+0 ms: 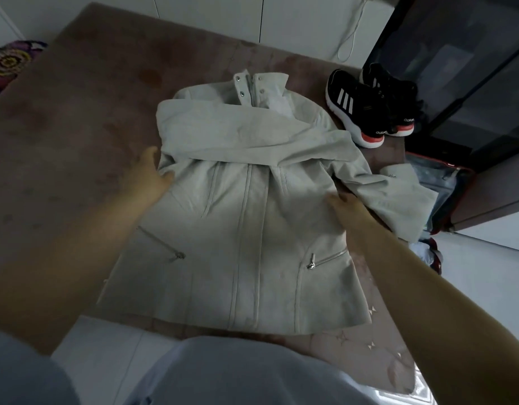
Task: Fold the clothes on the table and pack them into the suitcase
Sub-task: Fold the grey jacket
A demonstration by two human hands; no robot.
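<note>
While sneakers (369,106) sit beside the jacket (249,217), left hand (153,175) and right hand (347,207) touch it, fingers (165,178) straight.

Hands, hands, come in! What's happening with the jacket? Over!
Left hand on jacket edge, right hand beside loose sleeve; grips unclear. Other sleeve folded across chest. Shoes nearby, not blocking.

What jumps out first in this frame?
A pale jacket lies front-up on the brown table, one sleeve folded across its chest and the other trailing right. The left hand and right hand touch its two sides; the grip is unclear. Black sneakers with white stripes sit far right, beyond the suitcase.
</note>
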